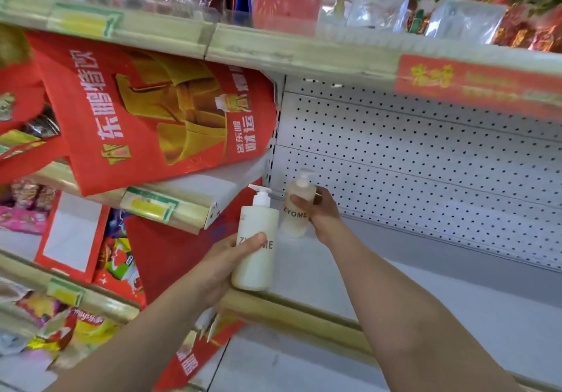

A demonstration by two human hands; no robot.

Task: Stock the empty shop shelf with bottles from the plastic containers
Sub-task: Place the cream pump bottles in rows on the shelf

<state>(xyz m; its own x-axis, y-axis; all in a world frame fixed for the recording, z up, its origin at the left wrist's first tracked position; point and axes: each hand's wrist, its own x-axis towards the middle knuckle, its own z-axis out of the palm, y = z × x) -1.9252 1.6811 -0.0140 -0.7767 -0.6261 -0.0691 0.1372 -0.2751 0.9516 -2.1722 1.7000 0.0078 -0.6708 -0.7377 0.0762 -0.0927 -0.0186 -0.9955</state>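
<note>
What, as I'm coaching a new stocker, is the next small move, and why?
Probably the right hand sets down and releases its pump bottle: it is near upright at the back left corner of the shelf. The left hand holds a second bottle at the front edge.

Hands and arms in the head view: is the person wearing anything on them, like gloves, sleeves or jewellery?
No. The left hand and right hand are bare: no gloves, rings or watch visible. The left forearm and right forearm are uncovered too; no sleeve edge enters the frame.
</note>
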